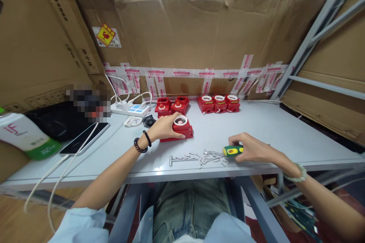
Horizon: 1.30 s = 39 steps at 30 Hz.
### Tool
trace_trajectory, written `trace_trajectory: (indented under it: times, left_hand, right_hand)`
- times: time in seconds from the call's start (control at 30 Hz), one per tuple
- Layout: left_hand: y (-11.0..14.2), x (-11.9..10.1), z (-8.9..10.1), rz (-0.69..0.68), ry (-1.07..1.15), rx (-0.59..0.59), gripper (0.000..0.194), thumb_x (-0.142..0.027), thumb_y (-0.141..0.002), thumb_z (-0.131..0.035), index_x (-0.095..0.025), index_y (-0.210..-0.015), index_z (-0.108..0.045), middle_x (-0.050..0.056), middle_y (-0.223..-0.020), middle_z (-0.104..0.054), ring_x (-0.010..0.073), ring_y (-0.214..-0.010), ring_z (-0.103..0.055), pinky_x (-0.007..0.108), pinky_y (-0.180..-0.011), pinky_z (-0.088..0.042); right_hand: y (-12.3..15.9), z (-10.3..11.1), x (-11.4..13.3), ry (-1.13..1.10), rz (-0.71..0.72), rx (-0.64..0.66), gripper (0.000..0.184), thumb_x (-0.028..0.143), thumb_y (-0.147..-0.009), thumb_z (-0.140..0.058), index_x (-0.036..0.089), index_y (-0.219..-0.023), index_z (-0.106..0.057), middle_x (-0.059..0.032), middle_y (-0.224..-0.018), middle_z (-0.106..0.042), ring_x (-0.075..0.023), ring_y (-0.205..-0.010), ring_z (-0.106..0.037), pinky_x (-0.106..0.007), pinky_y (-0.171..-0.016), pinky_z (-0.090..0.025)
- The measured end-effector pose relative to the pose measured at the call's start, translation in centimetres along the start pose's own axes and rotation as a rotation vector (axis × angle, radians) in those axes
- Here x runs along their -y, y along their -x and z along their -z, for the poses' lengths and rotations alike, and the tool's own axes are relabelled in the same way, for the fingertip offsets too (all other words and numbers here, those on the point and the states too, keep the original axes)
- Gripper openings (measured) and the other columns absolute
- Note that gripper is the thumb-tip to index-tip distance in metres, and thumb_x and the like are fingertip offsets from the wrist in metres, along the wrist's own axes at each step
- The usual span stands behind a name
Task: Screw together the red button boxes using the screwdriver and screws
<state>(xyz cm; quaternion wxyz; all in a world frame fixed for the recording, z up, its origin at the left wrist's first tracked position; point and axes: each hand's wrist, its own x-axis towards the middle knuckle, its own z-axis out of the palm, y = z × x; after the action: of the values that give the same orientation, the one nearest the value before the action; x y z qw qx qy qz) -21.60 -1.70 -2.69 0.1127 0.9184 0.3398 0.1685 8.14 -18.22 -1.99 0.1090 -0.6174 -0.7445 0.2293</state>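
My left hand [164,127] rests on a red plastic box with a white ring on top [180,126], fingers curled round its left side. My right hand [251,147] is closed round a screwdriver with a green and yellow handle [232,150]; its tip points left into a scatter of small screws [209,156] on the grey table [285,129]. A metal hex key or bolt [181,159] lies left of the screws.
Two red boxes with red buttons [172,105] and three with white rings [219,103] stand at the back. A white power strip [131,109], scissors [133,121], a phone [84,138] with cable and a green-white packet [27,134] lie at left. Cardboard walls surround the table.
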Motion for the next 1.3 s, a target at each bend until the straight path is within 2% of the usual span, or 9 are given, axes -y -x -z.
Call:
trace_trajectory:
  times: [0.17,0.33,0.47,0.53,0.67,0.83,0.97,1.03,1.3]
  left_hand:
    - [0.0,0.2,-0.1,-0.014,0.022,-0.004,0.072,-0.064,-0.063,-0.074,-0.025,-0.120,-0.052,0.007,-0.108,-0.071,0.0319,-0.097,-0.069,0.034,-0.076,-0.048]
    - [-0.2,0.4,-0.6,-0.025,0.057,0.006,0.077,-0.066,-0.062,-0.075,-0.025,-0.122,-0.052,0.007,-0.109,-0.070,0.0322,-0.098,-0.068,0.035,-0.078,-0.048]
    - [-0.4,0.3,-0.9,-0.070,0.086,0.039,0.082,-0.068,-0.062,-0.075,-0.024,-0.126,-0.050,0.009,-0.117,-0.068,0.0330,-0.102,-0.067,0.039,-0.083,-0.049]
    - [-0.4,0.0,-1.0,-0.106,0.118,0.036,0.081,-0.067,-0.064,-0.074,-0.023,-0.127,-0.049,0.010,-0.122,-0.066,0.0324,-0.105,-0.066,0.040,-0.087,-0.049]
    - [-0.5,-0.7,-1.1,-0.176,0.183,0.011,0.077,-0.064,-0.071,-0.071,-0.021,-0.131,-0.048,0.011,-0.124,-0.065,0.0297,-0.107,-0.065,0.039,-0.091,-0.049]
    - [-0.7,-0.9,-1.5,-0.243,0.212,-0.013,0.072,-0.059,-0.072,-0.072,-0.021,-0.128,-0.050,0.009,-0.117,-0.068,0.0275,-0.102,-0.067,0.036,-0.087,-0.051]
    - [-0.8,-0.7,-1.8,-0.263,0.216,-0.033,0.070,-0.058,-0.071,-0.073,-0.021,-0.127,-0.051,0.009,-0.119,-0.068,0.0279,-0.104,-0.067,0.037,-0.088,-0.051]
    - [-0.8,-0.7,-1.9,-0.267,0.214,-0.034,0.070,-0.058,-0.072,-0.073,-0.021,-0.127,-0.052,0.010,-0.118,-0.068,0.0281,-0.103,-0.067,0.037,-0.087,-0.051]
    - [-0.9,-0.7,-1.9,-0.274,0.221,-0.028,0.067,-0.057,-0.073,-0.072,-0.020,-0.125,-0.052,0.010,-0.118,-0.067,0.0268,-0.103,-0.066,0.038,-0.090,-0.051]
  right_hand:
    - [0.4,0.5,-0.3,-0.034,0.007,-0.056,0.010,0.023,-0.064,-0.059,0.019,-0.067,-0.050,0.0049,-0.064,-0.046,-0.0115,-0.063,-0.037,-0.026,-0.058,-0.027]
    - [-0.8,1.1,0.6,-0.092,0.054,-0.246,0.017,0.031,-0.070,-0.063,0.018,-0.065,-0.054,0.0031,-0.065,-0.049,-0.0123,-0.064,-0.042,-0.026,-0.060,-0.032]
    - [-3.7,1.6,2.9,-0.276,0.096,-0.510,0.022,0.037,-0.072,-0.066,0.018,-0.069,-0.055,0.0017,-0.064,-0.054,-0.0122,-0.059,-0.047,-0.027,-0.057,-0.036]
    - [-5.7,2.0,4.2,-0.433,0.104,-0.585,0.027,0.043,-0.077,-0.063,0.018,-0.070,-0.054,0.0014,-0.058,-0.055,-0.0118,-0.051,-0.048,-0.027,-0.051,-0.037]
    - [-9.0,2.7,6.5,-0.535,0.242,-0.721,0.034,0.047,-0.079,-0.065,0.017,-0.065,-0.057,-0.0034,-0.062,-0.062,-0.0135,-0.056,-0.054,-0.028,-0.054,-0.044]
    - [-10.7,2.0,8.5,-0.482,0.349,-0.864,0.028,0.041,-0.081,-0.064,0.018,-0.068,-0.055,0.0009,-0.058,-0.054,-0.0117,-0.053,-0.049,-0.027,-0.050,-0.041]
    - [-10.9,1.0,9.1,-0.367,0.448,-1.039,0.017,0.026,-0.078,-0.063,0.019,-0.090,-0.055,0.0042,-0.066,-0.052,-0.0101,-0.054,-0.047,-0.026,-0.053,-0.041]
    - [-11.0,0.8,9.1,-0.321,0.474,-1.058,0.020,0.023,-0.078,-0.061,0.021,-0.096,-0.053,0.0059,-0.066,-0.049,-0.0095,-0.053,-0.044,-0.025,-0.052,-0.039]
    - [-11.3,1.0,8.8,-0.312,0.468,-1.060,0.015,0.022,-0.079,-0.059,0.023,-0.090,-0.050,0.0074,-0.063,-0.045,-0.0094,-0.052,-0.042,-0.024,-0.052,-0.038]
